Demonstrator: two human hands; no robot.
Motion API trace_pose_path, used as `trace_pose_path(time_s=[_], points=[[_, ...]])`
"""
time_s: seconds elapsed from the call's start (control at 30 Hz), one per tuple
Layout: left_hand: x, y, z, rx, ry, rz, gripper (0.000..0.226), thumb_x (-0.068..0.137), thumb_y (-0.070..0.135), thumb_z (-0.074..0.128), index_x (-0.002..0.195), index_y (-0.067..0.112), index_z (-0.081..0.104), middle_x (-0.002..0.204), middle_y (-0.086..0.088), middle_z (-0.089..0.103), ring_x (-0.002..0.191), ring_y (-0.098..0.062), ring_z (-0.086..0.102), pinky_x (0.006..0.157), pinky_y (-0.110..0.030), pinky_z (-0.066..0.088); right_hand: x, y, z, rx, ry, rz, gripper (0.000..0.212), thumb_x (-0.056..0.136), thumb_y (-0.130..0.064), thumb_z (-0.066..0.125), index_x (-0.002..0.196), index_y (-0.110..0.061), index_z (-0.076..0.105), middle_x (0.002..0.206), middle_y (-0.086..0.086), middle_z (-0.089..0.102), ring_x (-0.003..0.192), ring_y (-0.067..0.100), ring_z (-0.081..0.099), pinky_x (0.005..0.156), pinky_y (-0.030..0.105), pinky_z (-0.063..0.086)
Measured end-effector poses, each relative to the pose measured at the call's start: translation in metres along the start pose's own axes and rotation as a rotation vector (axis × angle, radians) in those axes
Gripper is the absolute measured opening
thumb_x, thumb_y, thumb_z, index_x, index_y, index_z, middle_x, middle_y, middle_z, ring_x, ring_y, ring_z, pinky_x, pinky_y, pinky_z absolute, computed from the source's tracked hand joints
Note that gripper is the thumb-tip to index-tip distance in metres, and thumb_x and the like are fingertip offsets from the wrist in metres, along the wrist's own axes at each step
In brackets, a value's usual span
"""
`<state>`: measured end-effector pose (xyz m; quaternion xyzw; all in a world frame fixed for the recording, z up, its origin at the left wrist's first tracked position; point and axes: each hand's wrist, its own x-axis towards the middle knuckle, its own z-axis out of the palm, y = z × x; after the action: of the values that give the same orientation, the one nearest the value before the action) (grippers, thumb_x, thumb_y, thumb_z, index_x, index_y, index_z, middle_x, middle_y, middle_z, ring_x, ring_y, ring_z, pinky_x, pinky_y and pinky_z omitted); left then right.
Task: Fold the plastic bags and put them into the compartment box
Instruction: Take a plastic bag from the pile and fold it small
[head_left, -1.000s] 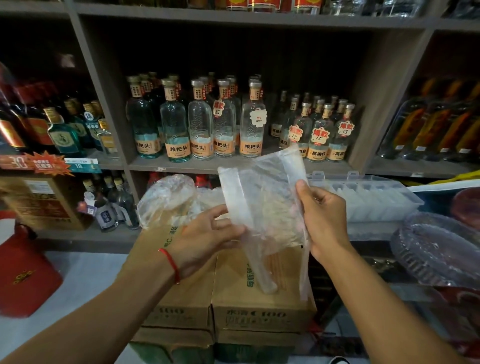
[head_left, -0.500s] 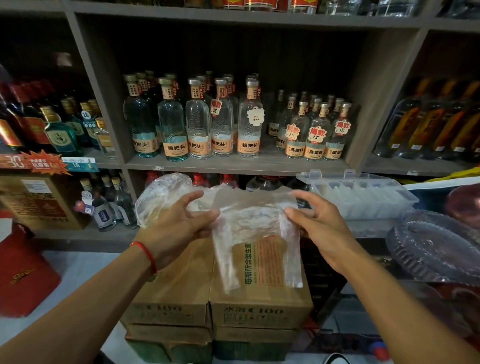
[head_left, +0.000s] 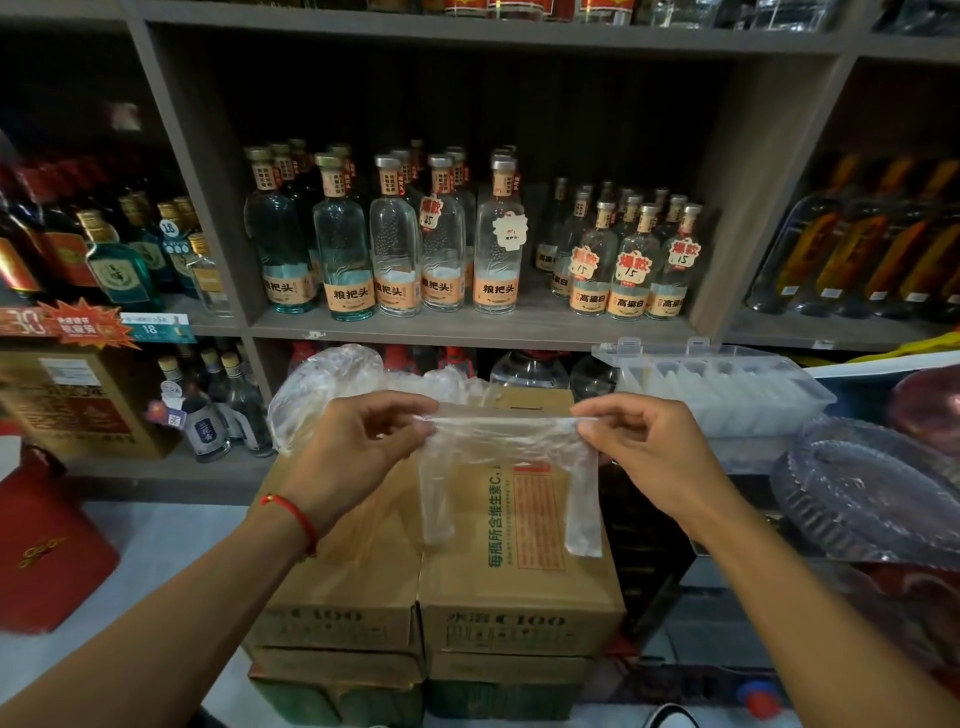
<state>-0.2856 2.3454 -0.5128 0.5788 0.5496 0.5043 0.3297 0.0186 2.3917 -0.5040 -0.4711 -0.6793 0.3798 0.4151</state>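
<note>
A clear plastic bag (head_left: 506, 441) is stretched flat and nearly level between my two hands, above the cardboard boxes. My left hand (head_left: 353, 452) pinches its left end and my right hand (head_left: 649, 447) pinches its right end. Its two handle strips hang down below the stretched edge. A heap of more clear plastic bags (head_left: 332, 384) lies on the box top behind my left hand. The clear compartment box (head_left: 727, 389), lid up, stands to the right at shelf height; its far cells hold pale folded bags.
Stacked cardboard boxes (head_left: 467, 613) stand right below my hands. Shelves behind hold many liquor bottles (head_left: 395, 249). A stack of clear plastic trays (head_left: 872, 493) sits at the right, a red bag (head_left: 47, 545) on the floor at the left.
The bag came down from an upright hold in front of the shelf and is now pulled taut sideways, lower, over the boxes. Both hands moved apart and down.
</note>
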Motion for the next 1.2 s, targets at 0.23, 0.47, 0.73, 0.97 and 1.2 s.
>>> trace_pose_path(time_s=[0.23,0.47,0.73,0.97,1.2], points=[[-0.006,0.010,0.004,0.188,0.104,0.117,0.031,0.085,0.016,0.083,0.103,0.039,0.076,0.087,0.010,0.077,0.081,-0.006,0.072,0.080,-0.022,0.060,-0.005,-0.011,0.005,-0.195,0.021,-0.070,0.026,0.087,-0.017,0.083,0.107,-0.034,0.077,0.095,-0.010,0.075,0.088,0.010,0.070,0.078,0.028,0.062],[-0.003,0.011,0.005,0.239,0.180,0.149,0.017,0.087,0.021,0.081,0.081,0.037,0.076,0.103,0.015,0.066,0.096,-0.002,0.063,0.079,-0.016,0.053,-0.003,-0.016,0.004,-0.301,0.029,-0.171,0.012,0.090,-0.021,0.080,0.090,-0.032,0.075,0.112,-0.019,0.063,0.105,-0.008,0.058,0.088,0.009,0.048],[0.002,0.009,-0.002,-0.170,-0.030,-0.079,0.018,0.097,0.013,0.069,0.082,0.022,0.074,0.079,-0.017,0.069,0.074,-0.024,0.063,0.074,-0.040,0.052,-0.001,-0.015,0.003,0.069,0.013,-0.077,0.020,0.089,-0.023,0.079,0.109,-0.027,0.077,0.087,0.001,0.080,0.090,0.012,0.077,0.097,0.039,0.059],[0.001,0.001,0.001,-0.244,0.002,-0.100,0.010,0.093,0.030,0.073,0.099,0.023,0.076,0.083,-0.029,0.068,0.076,-0.026,0.065,0.073,-0.041,0.057,-0.005,-0.012,0.024,0.323,-0.167,0.340,0.048,0.088,-0.062,0.068,0.109,-0.020,0.080,0.110,0.007,0.080,0.106,0.028,0.075,0.102,0.052,0.054],[0.000,-0.002,0.010,-0.426,-0.064,-0.341,0.037,0.094,0.041,0.068,0.098,0.006,0.079,0.089,-0.011,0.078,0.069,-0.016,0.073,0.060,-0.023,0.058,-0.002,-0.018,0.042,0.276,0.129,0.223,0.036,0.091,-0.034,0.081,0.099,0.000,0.071,0.100,0.024,0.074,0.101,0.040,0.073,0.100,0.059,0.056]])
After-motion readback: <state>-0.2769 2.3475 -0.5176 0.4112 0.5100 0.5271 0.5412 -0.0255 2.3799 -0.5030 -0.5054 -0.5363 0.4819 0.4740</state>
